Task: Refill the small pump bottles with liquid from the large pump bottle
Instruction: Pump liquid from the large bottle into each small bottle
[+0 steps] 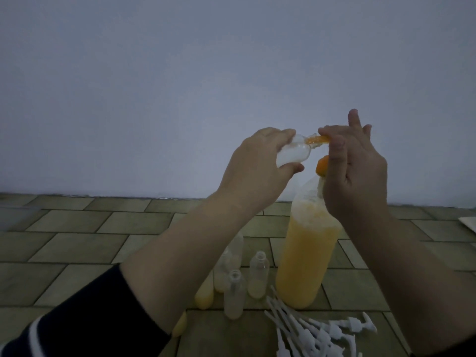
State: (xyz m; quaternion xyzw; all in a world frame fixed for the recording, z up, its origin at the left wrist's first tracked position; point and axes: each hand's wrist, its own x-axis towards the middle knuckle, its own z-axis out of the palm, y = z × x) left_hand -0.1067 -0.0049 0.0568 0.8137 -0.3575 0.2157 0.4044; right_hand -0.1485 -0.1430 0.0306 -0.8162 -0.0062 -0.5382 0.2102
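The large pump bottle (306, 253) stands on the tiled floor, filled with yellow-orange liquid up to near its shoulder. My right hand (360, 176) grips its orange pump head (319, 140) from above, with one finger sticking up. My left hand (255, 163) holds a small clear bottle (293, 153) tipped on its side, with its mouth against the orange spout. Some orange liquid shows at that mouth. The rest of the small bottle looks pale and empty.
Under my left forearm stand several small open bottles (258, 276), some clear, some with yellow liquid (204, 292). A pile of white pump tops (322, 333) lies at the lower right. A plain wall rises close behind, and a pale flat edge (467, 222) shows at far right.
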